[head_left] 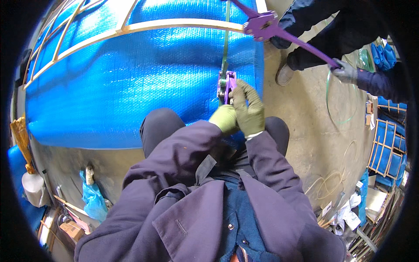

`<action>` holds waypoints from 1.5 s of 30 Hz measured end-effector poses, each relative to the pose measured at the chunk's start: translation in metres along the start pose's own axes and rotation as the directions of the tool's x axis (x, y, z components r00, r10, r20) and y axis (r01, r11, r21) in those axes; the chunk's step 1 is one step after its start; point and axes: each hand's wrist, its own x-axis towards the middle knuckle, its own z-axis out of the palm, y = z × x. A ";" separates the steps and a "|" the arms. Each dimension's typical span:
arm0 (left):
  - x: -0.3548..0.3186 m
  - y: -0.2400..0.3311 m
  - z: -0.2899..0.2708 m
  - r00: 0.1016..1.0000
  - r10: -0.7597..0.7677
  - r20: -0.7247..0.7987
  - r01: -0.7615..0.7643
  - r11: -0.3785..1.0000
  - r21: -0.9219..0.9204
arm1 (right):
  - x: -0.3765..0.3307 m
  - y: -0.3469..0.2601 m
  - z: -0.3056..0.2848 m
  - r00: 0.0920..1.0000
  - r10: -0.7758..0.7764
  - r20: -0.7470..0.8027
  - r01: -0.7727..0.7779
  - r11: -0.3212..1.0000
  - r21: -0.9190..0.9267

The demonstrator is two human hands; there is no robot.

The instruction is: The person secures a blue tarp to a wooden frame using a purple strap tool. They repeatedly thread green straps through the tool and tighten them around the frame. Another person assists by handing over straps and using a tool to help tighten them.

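A purple and metal strapping tensioner (221,87) sits against the blue bubble-wrap covering (131,91) of a large package. The green strap (226,43) runs up from it across the wrap. In a green glove, my left hand (224,119) is closed around the tool's lower end, most of its fingers hidden. My right hand (249,108), also gloved, grips the purple lever with bent fingers, close beside the left. At upper right, a co-worker's gloved hand (346,72) holds one handle of a long purple strapping sealer (262,26), whose head lies by the package's edge.
A wooden slat frame (174,24) lies over the package's far part. The co-worker's legs and shoe (285,75) stand at right. Loose strap (334,181) coils on the concrete floor (305,144). A blue plastic bag (94,198) and a broom (22,146) are at left; clutter lines the lower right.
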 end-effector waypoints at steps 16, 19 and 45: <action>0.097 -0.075 -0.083 0.904 -0.381 -0.191 0.348 0.919 -0.187 | -0.068 0.050 -0.019 0.976 -0.135 0.171 0.191 0.908 -0.374; 0.065 -0.060 -0.075 0.964 -0.256 -0.072 0.243 0.957 -0.161 | -0.069 0.047 -0.017 0.982 -0.087 0.166 0.143 0.919 -0.367; 0.019 -0.024 -0.064 0.988 -0.111 -0.111 0.132 0.970 0.206 | -0.071 0.042 -0.014 0.990 -0.053 0.129 0.099 0.918 -0.384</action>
